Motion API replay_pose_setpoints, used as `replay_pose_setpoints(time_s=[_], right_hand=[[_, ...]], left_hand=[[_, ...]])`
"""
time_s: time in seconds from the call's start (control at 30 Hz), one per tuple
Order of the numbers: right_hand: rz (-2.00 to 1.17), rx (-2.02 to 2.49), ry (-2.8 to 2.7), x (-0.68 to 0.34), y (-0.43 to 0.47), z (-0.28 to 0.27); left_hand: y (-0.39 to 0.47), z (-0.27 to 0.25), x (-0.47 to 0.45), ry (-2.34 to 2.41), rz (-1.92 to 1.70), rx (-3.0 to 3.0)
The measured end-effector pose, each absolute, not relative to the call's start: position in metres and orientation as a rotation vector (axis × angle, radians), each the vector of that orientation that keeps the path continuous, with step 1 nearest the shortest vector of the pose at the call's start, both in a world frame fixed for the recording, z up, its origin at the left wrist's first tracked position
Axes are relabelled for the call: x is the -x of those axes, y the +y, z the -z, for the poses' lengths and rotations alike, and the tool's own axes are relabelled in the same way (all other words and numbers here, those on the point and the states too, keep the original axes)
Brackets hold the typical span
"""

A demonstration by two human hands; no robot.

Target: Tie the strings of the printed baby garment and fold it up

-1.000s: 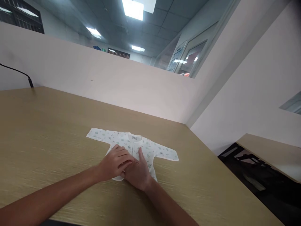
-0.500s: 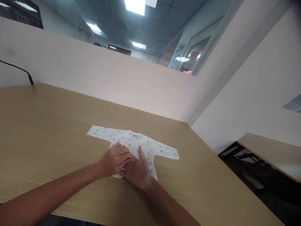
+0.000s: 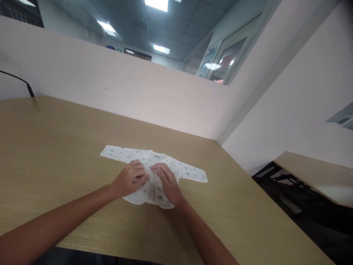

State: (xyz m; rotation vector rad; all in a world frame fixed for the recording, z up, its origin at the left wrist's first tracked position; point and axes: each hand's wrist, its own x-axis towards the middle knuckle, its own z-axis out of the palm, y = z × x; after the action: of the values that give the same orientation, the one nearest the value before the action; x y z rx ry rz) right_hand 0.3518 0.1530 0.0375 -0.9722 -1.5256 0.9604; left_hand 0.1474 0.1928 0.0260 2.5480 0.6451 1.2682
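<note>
A small white baby shirt (image 3: 190,173) with a pale green and grey print lies flat, its sleeves spread to both sides and its neckline facing away from me. Over the left front panel my left hand (image 3: 132,179) is closed, its curled fingers pinching the cloth beside the front opening. On the other side of that opening, my right hand (image 3: 168,183) bends its fingers and thumb together on the right front edge. Below the hands the two panels part slightly at the hem. My fingers hide the exact grip points.
The shirt lies on a wood-grain table (image 3: 68,140) with a low white partition (image 3: 132,95) behind it. A black cable (image 3: 30,90) comes down at the far left. Another table (image 3: 314,176) stands at the right, past the table's edge.
Earlier my hands touched each other over the shirt, the right palm turned up with its thumb raised. Now they are apart, the right turned down onto the front edge. The front opening shows.
</note>
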Motion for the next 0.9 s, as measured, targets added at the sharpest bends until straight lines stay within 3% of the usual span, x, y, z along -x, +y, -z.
replay_pose_setpoints(time_s=[0.1, 0.23, 0.5, 0.9], right_hand=[[-0.588, 1.101, -1.845, -0.378, 0.165, -0.036], [-0.379, 1.334, -1.984, -0.397, 0.172, -0.034], [-0.209, 1.763, -2.068, -0.407, 0.17, -0.037], [-0.247, 1.836, -1.882, -0.469, 0.188, -0.027]], left_hand=[[0.208, -0.022, -0.14, 0.794, -1.212, -2.496], [0.226, -0.019, -0.128, 1.044, -1.089, -2.312], [0.245, -0.024, -0.111, 1.237, -1.072, -2.448], [0.283, -0.001, -0.084, 1.56, -0.818, -2.521]])
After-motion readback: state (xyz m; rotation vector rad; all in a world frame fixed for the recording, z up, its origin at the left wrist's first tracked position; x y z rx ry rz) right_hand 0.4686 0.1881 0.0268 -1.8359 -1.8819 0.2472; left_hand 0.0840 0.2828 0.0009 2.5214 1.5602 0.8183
